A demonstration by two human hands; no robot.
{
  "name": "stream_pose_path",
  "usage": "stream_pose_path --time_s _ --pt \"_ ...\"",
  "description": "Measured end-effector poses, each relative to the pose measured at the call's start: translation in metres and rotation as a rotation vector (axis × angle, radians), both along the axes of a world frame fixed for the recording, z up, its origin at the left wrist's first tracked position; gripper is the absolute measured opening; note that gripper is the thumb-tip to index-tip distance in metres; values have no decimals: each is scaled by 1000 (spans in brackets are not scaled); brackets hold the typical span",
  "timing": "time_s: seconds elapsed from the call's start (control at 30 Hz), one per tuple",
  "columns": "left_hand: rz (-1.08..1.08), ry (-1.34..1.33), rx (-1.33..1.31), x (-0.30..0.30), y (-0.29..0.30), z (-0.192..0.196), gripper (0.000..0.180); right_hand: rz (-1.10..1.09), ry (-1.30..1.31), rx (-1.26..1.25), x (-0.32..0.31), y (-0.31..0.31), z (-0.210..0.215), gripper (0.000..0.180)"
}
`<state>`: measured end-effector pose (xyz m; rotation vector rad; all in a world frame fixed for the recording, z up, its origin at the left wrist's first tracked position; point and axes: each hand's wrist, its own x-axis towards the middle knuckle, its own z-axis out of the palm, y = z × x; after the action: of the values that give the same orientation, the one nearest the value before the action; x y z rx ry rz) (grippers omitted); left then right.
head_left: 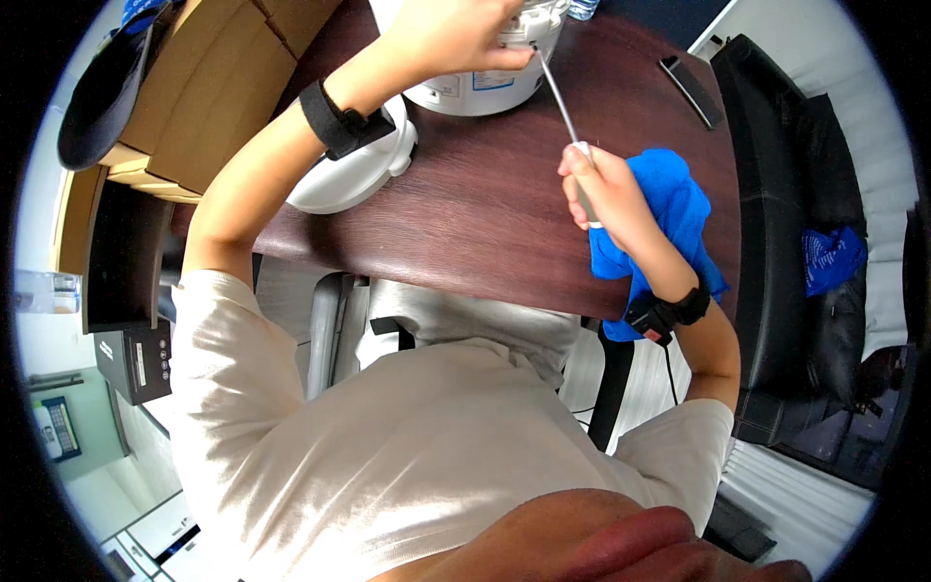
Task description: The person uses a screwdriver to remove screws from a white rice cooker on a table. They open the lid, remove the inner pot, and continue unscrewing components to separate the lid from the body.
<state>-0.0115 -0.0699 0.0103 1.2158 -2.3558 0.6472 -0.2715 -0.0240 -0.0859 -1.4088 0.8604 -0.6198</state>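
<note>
At the top edge, a white round appliance [495, 101] stands on the dark wooden table, partly cut off by the picture. My left hand [461, 34] grips its upper side, a finger lying close to the screwdriver's tip; the rest of its fingers run out of view. A screwdriver [561, 105] with a long metal shaft is held in my right hand [611, 189], fingers wrapped round its pale handle. Its tip meets the side of the appliance, at a small dark spot. Beside my right hand lies a crumpled blue cloth [679, 199]. A white lid-like part [344, 184] rests below my left forearm.
A dark phone [689, 92] lies at the far right of the brown table [465, 213]. Cardboard boxes [208, 87] are stacked at the left, with a dark cap [102, 107] on them. A black sofa [776, 213] stands to the right. A cable hangs from my right wrist strap.
</note>
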Motion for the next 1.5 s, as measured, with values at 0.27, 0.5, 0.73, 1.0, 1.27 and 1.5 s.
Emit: stream_pose_path --time_s 0.27,0.5,0.73,1.0,1.27,1.5 --pt "-232 122 83 30 41 15 71 -54 145 41 -37 25 -5 29" --pt "176 -26 321 94 135 -39 66 78 360 -62 -45 32 -19 30" --pt "222 75 634 146 104 -82 56 62 346 -87 -46 38 -19 25" --pt "127 347 807 91 130 -47 33 -18 274 -115 -93 58 -10 19" --pt "-399 1460 1177 13 149 -31 47 -102 210 -119 -111 75 -5 19" --pt "-501 1467 1504 -34 108 -57 49 -199 414 -324 -119 86 10 22"
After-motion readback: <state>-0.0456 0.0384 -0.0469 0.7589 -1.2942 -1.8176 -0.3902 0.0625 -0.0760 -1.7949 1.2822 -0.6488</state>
